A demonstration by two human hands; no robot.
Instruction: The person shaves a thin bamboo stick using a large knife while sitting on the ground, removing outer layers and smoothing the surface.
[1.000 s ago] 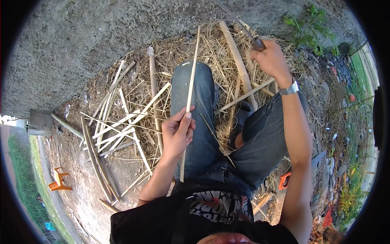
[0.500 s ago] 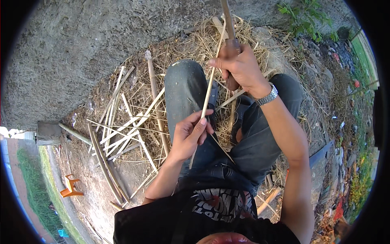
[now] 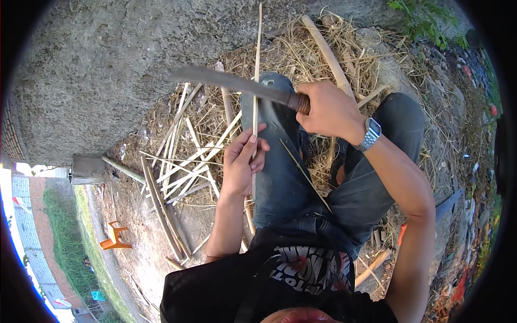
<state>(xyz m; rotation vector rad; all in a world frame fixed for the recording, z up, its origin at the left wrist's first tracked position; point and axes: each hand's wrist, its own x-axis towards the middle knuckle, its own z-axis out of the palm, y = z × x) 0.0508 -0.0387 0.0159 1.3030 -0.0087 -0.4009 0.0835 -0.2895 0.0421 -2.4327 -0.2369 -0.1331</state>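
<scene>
One blade (image 3: 231, 83) now swung level — right hand (image 3: 328, 110) lowered.

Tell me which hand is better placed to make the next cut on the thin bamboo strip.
Right, probably. The right hand grips the long knife, its blade lying across the bamboo strip. The left hand is occupied pinching that strip upright over the knee.

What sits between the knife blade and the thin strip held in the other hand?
Nothing visible. The blade, held by the right hand, crosses the strip above the left hand; whether they touch is unclear.
</scene>
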